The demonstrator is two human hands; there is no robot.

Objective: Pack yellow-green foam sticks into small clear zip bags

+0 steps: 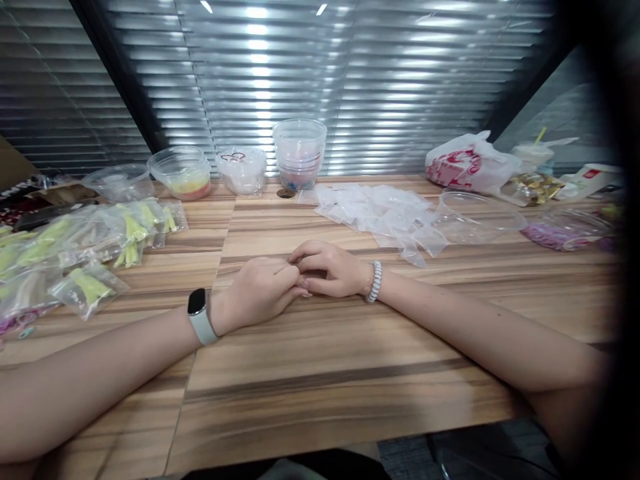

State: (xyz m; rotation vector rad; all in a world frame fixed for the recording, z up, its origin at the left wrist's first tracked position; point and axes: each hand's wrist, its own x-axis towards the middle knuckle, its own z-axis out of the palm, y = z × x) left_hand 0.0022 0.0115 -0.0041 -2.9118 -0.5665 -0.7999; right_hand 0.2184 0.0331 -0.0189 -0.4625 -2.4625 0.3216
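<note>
On the wooden table, near the middle of the head view, my two hands meet at the fingertips. My left hand [263, 287] is closed, its fingers curled under toward the tabletop, and no object shows in it. My right hand [337, 270] is open and loosely curved, with a gap between thumb and fingers; its fingertips touch the left hand's fingers. A smart band [200, 317] is on the left wrist and a beaded bracelet [375, 281] on the right. Closest beyond the right hand is a heap of clear plastic bags [375, 217].
Small bags with yellow-green strips [90, 287] cover the left side. Along the back stand a tub with yellow and red contents [183, 177], a wrapped bowl [243, 172] and stacked clear cups [300, 157]. A red-and-white bag [465, 163] and a clear lid-like container [477, 220] lie right.
</note>
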